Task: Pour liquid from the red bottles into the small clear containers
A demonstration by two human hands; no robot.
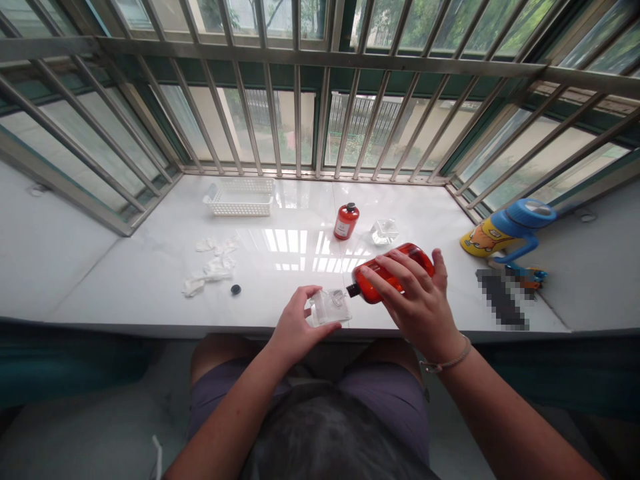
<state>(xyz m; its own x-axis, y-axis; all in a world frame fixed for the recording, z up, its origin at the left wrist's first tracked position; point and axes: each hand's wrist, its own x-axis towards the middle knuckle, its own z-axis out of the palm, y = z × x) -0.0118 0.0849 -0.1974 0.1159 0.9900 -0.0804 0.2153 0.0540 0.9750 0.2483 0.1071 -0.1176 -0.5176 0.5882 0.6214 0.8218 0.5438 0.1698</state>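
Observation:
My right hand (pixel 417 293) grips a red translucent bottle (pixel 370 283), tipped so that its black neck points down and left. Just below that neck, a small clear square container (pixel 330 308) sits between the thumb and fingers of my left hand (pixel 297 323). Clear liquid seems to show inside the container near the bottle's mouth. A round black cap (pixel 236 290) lies on the white ledge to the left. Farther back stands a smaller red bottle (pixel 347 223) with a black top and a white label, and beside it a second clear square container (pixel 385 232).
White crumpled tissues (pixel 215 267) lie on the left of the white ledge (pixel 290 267). A white plastic basket (pixel 243 200) stands at the back left. On the right are a blue and yellow flask (pixel 505 230) and a blurred dark object (pixel 503 300). Metal bars (pixel 320 63) close off the back.

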